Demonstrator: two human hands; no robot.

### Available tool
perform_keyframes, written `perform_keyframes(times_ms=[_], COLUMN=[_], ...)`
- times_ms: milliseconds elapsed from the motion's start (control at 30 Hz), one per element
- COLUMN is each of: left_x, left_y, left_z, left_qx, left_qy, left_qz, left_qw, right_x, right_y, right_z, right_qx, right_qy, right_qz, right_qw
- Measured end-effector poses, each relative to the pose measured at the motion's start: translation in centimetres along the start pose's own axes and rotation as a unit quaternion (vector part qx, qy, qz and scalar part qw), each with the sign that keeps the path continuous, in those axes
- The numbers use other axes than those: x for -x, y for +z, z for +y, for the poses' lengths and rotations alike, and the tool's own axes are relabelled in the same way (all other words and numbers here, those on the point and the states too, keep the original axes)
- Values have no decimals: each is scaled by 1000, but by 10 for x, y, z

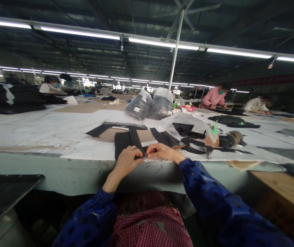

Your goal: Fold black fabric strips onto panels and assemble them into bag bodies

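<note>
At the near edge of the table, a piece of black fabric (pixel 122 142) lies partly over brown card pieces. My left hand (pixel 128 158) is closed in a pinch on the near edge of this black cloth. Close beside it on the right, my right hand (pixel 163 152) also pinches the cloth's edge, with thumb and forefinger pressed together. The fingertips are only a little apart, and the spot between them is too small to make out. A brown card (pixel 146 136) with a white strip lies just beyond my hands, and another black piece (pixel 171 140) is behind the right one.
Two plastic-bagged packs (pixel 138 105) stand farther back beside a pole (pixel 177 48). To the right are a clear plastic bag (pixel 188 120), a bottle with a green nozzle (pixel 215 128) and black scraps (pixel 195 145). Stacked dark cloth (pixel 15 96) sits left. Several people work at tables beyond.
</note>
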State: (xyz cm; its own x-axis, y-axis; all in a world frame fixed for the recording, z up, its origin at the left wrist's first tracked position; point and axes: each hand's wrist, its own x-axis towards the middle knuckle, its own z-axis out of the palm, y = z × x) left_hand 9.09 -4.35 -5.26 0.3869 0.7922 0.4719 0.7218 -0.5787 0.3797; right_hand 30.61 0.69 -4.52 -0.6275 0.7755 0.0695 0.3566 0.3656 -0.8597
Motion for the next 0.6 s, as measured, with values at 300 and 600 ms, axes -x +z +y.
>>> perform_keyframes(times_ms=[300,600], left_x=[-11,-33], left_y=[-1,-11], left_z=[7,5], left_qx=[-3,35], left_qy=[-108,-217], left_qz=[-13,-104], left_qw=[994,970], right_x=[1,-9], right_y=[4,2], right_z=[-15,-12], right_qx=[69,114], right_qy=[20,76], right_qz=[22,44], right_qw=[997,990])
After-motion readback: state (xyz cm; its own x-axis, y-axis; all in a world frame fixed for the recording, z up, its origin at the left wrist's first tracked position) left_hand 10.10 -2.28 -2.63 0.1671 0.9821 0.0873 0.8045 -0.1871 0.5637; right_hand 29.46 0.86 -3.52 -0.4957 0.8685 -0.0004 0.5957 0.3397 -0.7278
